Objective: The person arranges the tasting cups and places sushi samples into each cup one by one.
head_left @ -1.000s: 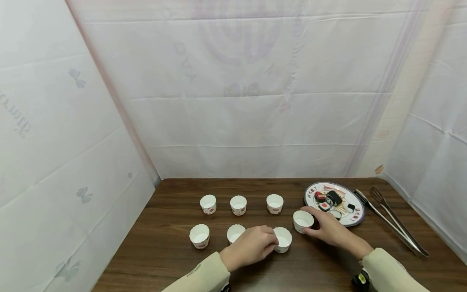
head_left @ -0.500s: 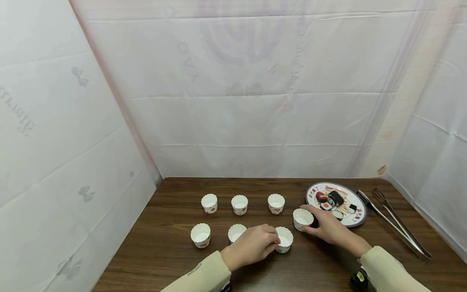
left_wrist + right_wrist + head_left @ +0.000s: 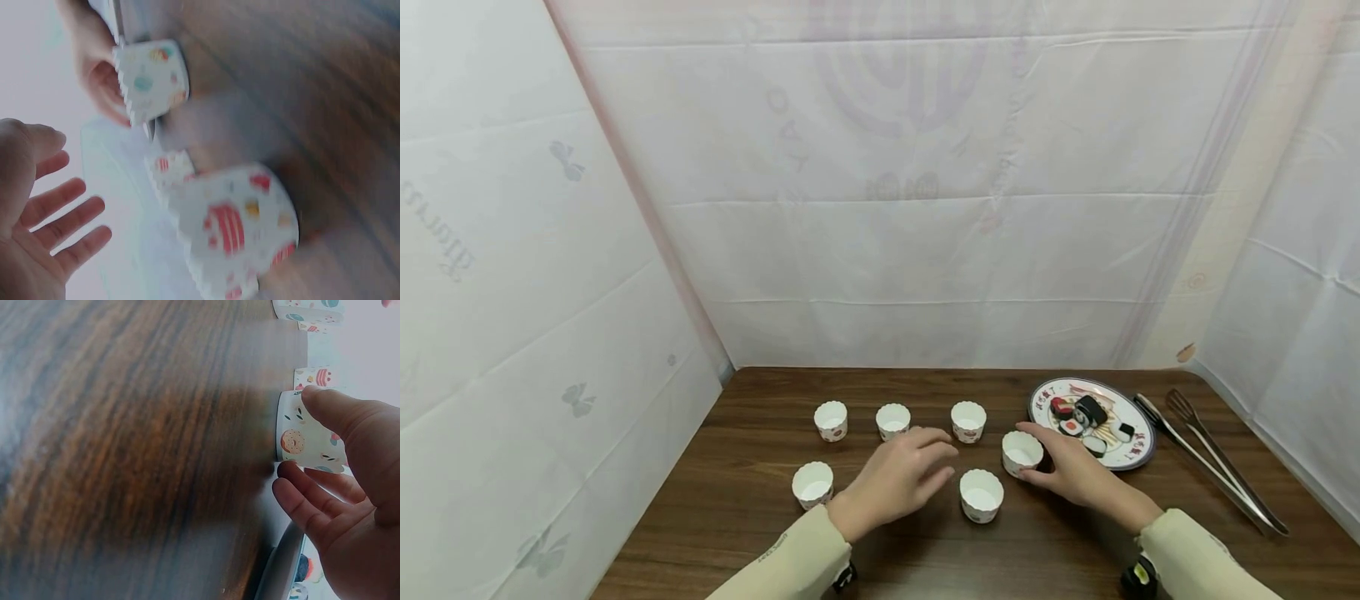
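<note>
The held cup point(image 3: 1022, 452) is upright at the plate's point(image 3: 1120, 456) eight o'clock, pinched between the right hand's point(image 3: 1070, 472) thumb and fingers. The left hand point(image 3: 898, 481) holds nothing, fingers loosely parted; the front cup point(image 3: 981, 497) sits apart, at their four o'clock, seemingly nearer the left hand.

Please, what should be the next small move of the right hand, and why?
Perhaps the right hand should draw its paper baking cup into line with the two nearest visible cups, because it is farther back, close to the plate.
</note>
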{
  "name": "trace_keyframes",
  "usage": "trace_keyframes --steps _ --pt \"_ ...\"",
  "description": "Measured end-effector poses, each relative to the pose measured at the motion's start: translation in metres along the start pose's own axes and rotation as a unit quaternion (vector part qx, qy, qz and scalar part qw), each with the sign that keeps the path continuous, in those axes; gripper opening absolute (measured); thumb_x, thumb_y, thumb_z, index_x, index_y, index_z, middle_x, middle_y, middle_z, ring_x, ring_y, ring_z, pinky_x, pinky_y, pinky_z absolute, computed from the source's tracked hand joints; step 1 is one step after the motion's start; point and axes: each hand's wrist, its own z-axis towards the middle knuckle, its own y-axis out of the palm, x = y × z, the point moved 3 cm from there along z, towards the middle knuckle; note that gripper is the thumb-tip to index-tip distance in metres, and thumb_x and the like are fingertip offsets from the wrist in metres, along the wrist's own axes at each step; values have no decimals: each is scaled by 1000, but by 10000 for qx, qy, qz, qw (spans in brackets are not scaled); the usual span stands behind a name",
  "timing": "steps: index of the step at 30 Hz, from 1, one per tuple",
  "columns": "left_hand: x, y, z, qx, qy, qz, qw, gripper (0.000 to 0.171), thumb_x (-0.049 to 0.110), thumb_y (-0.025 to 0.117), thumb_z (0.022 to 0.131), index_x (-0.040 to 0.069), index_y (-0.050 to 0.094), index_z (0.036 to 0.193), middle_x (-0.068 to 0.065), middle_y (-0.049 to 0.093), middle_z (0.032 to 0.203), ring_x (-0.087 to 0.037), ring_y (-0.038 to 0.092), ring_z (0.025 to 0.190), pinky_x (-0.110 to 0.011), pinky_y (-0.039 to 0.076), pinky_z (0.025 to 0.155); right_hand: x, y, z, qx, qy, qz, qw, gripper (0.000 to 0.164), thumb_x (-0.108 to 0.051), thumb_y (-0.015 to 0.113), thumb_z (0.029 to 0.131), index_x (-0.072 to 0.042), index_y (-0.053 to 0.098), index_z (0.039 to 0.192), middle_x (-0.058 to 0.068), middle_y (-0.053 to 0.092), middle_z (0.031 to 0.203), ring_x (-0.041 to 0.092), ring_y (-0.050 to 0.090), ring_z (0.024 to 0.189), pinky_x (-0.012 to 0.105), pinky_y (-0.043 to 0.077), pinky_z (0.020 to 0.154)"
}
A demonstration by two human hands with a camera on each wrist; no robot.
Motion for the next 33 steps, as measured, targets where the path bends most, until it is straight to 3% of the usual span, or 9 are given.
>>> trace_keyframes --steps 12,15,18,27,33 --pt "-60 -41 -20 560 -795 363 9946 43 23 80 89 8 69 128 -19 62 136 -36 61 124 -52 49 103 2 -3 -2 72 -74 -34 9999 71 -26 87 84 3 55 141 16 65 132 29 66 114 47 54 90" --pt "-75 -49 -29 615 -1029 447 9918 47 23 80 88 7 67 131 -20 60 139 -39 59 127 -56 46 106 3 -5 -2 -20 -14 122 9999 71 -26 86 85 3 54 141 13 67 125 16 66 95 37 55 79" --pt "-90 -54 -40 662 -1229 535 9888 51 24 80 88 6 66 133 -23 57 142 -43 56 128 -61 44 106 4 -7 -1 -116 34 300 9995 71 -25 86 86 4 53 142 9 68 115 2 57 79 28 50 68" --pt "-126 -65 -74 365 -2033 787 9753 62 33 79 90 8 60 143 -27 48 150 -47 46 138 -66 37 110 4 -9 -2 -167 -18 512 9985 71 -21 85 86 5 51 143 5 66 103 0 57 73 24 49 61" --pt "-142 -65 -95 23 -2675 847 9598 69 40 75 92 15 51 152 -25 38 159 -48 35 145 -70 27 113 4 -9 -3 -174 -42 590 9981 71 -22 84 87 6 50 143 1 65 97 1 57 72 23 49 61"
